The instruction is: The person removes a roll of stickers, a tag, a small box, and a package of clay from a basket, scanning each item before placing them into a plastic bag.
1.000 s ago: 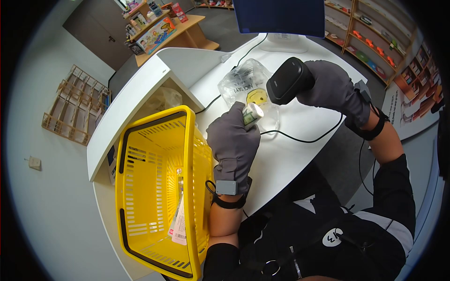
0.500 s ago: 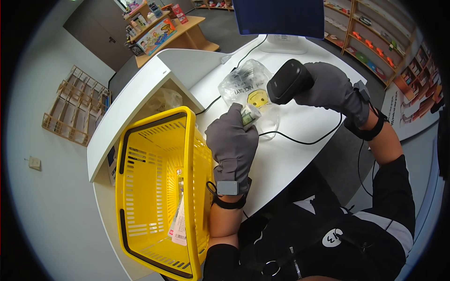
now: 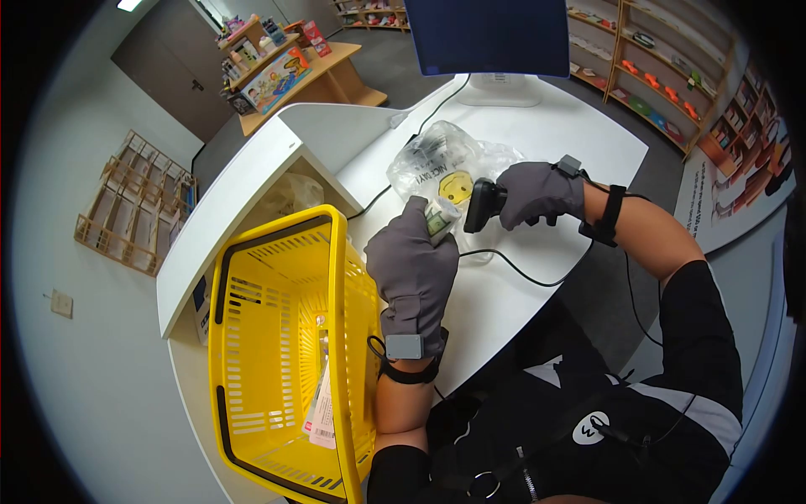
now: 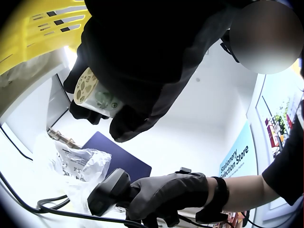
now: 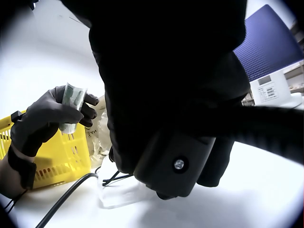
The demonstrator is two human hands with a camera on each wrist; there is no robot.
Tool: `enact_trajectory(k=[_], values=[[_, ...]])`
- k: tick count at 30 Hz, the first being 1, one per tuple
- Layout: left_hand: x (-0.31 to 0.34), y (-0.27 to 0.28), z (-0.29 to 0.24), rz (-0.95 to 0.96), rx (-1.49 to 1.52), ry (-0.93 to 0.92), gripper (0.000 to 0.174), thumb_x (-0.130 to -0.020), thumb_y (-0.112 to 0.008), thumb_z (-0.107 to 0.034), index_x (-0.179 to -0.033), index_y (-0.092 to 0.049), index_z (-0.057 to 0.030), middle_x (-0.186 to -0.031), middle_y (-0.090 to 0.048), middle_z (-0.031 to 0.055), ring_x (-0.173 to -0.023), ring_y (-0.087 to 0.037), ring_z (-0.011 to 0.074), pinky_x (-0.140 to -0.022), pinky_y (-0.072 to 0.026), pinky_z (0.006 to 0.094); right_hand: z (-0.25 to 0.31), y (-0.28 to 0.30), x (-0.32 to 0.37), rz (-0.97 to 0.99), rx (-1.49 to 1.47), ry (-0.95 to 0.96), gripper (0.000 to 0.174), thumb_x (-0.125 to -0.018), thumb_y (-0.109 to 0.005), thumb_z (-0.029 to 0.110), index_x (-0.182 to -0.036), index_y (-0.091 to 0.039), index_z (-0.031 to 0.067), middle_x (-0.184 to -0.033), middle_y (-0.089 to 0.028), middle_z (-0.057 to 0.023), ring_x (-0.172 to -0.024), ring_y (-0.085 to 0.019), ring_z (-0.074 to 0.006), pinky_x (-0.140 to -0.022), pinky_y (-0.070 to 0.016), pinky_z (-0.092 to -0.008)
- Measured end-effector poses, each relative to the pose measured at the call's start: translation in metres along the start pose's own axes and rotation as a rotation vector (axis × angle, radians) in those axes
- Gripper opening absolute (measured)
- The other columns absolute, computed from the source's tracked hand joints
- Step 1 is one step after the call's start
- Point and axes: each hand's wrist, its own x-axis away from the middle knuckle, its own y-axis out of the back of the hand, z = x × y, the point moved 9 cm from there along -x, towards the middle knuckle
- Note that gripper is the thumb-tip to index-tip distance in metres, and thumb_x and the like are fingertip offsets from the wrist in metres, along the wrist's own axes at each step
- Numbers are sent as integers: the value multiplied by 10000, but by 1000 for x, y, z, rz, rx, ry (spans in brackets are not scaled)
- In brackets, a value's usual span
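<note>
My gloved left hand [image 3: 413,273] holds a small cylinder [image 3: 440,220] with a white and green wrapper, fingers around its side. In the left wrist view the end of the cylinder [image 4: 86,86] is pale yellow with a brown pattern. My gloved right hand [image 3: 541,197] grips a black corded barcode scanner [image 3: 483,205] by its handle. The scanner's head points left, a short gap from the cylinder. Behind both hands a clear plastic bag [image 3: 432,155] with a yellow smiley lies on the white counter [image 3: 495,311].
A yellow shopping basket [image 3: 338,353] stands left of my left arm, with a pink and white barcoded package [image 3: 322,420] inside. The scanner's black cable [image 3: 520,273] runs over the counter. A monitor [image 3: 491,38] stands at the back.
My right hand has brought the scanner down and left, and its head has turned sideways toward the cylinder. The left hand keeps hold of the cylinder in nearly the same place.
</note>
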Motion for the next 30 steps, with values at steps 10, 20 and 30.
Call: enact_trajectory(k=[10,20,30], values=[[0,-5,-1,47,-6,10,401,-902,-805,-178,-1299,-810,-116,-1043,-845,170,-951,-825,367,-849,-642,419,-22,-18,-36,15,-33,0,365,-766,-869,286,-978,-811,-5,-770,-752,-103,-605,-730,-206,-490,-608,-356],[1,-8,-11,56,-64,-34,351,-899,-817,-192,-1245,-811,-130,-999,-827,181,-929,-806,399,-829,-636,463,-17,-10,-47,-146,582,37,486,-728,-867,500,-995,-890,94,-832,-812,-145,-757,-795,-281,-700,-612,-422],[3,-23,-10,83,-109,-169,340,-851,-813,-185,-1188,-789,-154,-936,-808,171,-871,-787,417,-778,-625,500,-18,13,-18,-182,427,-12,635,-814,-825,633,-1006,-866,30,-864,-812,-155,-790,-784,-320,-767,-608,-437]])
